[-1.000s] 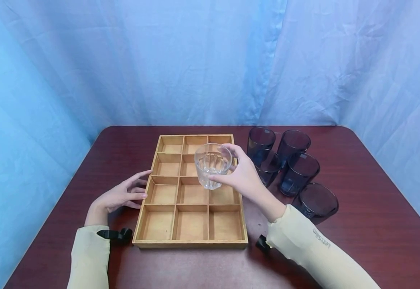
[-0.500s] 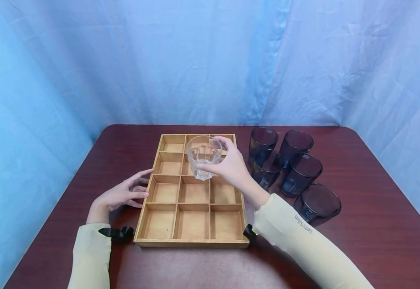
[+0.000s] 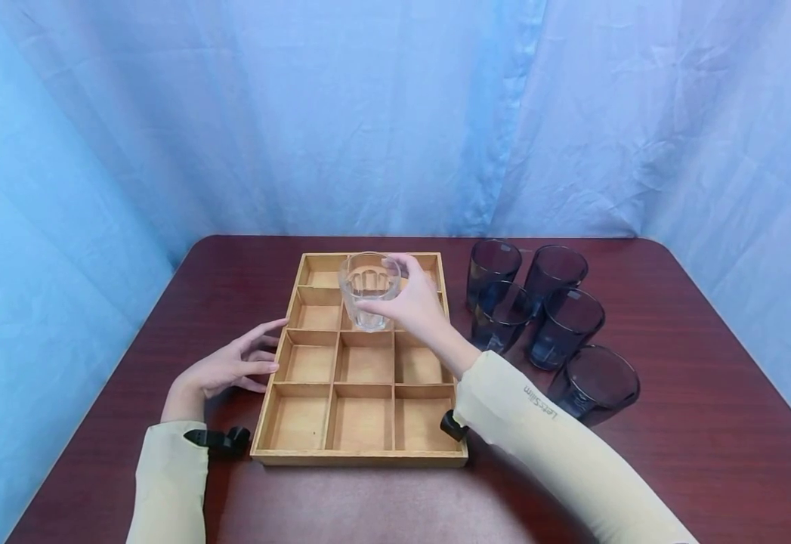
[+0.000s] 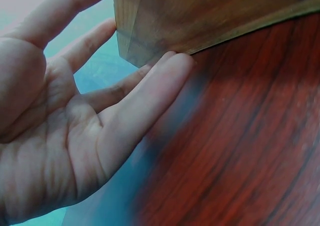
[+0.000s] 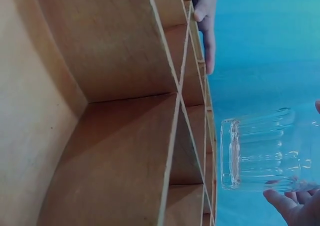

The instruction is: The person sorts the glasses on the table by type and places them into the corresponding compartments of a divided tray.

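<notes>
A clear faceted drinking glass (image 3: 369, 291) is gripped by my right hand (image 3: 410, 301), thumb on the near side and fingers on the far side. It hangs upright above the second row of the wooden compartment tray (image 3: 361, 456). In the right wrist view the base of the glass (image 5: 260, 153) stands apart from the dividers. My left hand (image 3: 228, 368) touches the tray's left side with outstretched fingers. In the left wrist view its fingertips (image 4: 177, 64) rest against the outer wall of the wooden tray (image 4: 165, 26).
Several dark tinted tumblers, among them a front one (image 3: 595, 381) and a back one (image 3: 493, 264), stand upright to the right of the tray. All rest on a reddish-brown table (image 3: 694, 393). A blue curtain (image 3: 381, 121) hangs behind it.
My right hand has carried the clear glass leftward and slightly farther back over the tray, from its right side toward the middle column. The left hand stays against the tray.
</notes>
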A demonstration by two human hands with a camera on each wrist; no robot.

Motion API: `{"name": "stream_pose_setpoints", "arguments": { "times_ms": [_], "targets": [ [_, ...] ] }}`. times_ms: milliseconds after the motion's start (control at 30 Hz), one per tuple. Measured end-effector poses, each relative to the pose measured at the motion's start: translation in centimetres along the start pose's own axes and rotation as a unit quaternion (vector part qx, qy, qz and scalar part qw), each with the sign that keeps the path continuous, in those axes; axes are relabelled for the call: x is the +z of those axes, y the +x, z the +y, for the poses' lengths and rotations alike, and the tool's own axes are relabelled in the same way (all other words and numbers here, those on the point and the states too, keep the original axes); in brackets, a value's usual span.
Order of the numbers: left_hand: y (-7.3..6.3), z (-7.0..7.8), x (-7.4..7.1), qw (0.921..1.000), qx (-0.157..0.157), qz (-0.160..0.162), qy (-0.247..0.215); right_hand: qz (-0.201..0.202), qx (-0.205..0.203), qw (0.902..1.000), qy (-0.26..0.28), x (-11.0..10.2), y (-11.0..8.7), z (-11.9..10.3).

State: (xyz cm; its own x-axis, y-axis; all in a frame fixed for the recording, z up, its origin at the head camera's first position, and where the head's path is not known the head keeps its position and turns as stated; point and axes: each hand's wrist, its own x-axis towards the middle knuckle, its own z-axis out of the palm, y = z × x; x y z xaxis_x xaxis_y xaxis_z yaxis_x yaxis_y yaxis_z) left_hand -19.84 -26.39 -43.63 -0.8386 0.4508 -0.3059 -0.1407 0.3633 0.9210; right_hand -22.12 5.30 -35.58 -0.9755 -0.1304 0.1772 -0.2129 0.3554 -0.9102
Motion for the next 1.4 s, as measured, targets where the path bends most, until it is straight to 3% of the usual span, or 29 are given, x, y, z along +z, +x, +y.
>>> {"name": "stream_pose_setpoints", "arguments": {
  "times_ms": [533,1000,1400],
  "targets": [
    [0.0,-0.1,-0.3,1.0000,0.004,-0.004,-0.001,-0.012,0.040,0.9988,-0.024,1.6,1.9,0.6],
    [0.4,0.1,0.0,1.0000,0.004,-0.008,0.000,-0.015,0.082,0.9961,-0.029,1.1,1.6,1.5],
    [0.7,0.0,0.0,1.0000,0.004,-0.003,0.007,-0.004,0.118,0.9919,-0.046,1.9,1.7,2.2]
  ]
}}
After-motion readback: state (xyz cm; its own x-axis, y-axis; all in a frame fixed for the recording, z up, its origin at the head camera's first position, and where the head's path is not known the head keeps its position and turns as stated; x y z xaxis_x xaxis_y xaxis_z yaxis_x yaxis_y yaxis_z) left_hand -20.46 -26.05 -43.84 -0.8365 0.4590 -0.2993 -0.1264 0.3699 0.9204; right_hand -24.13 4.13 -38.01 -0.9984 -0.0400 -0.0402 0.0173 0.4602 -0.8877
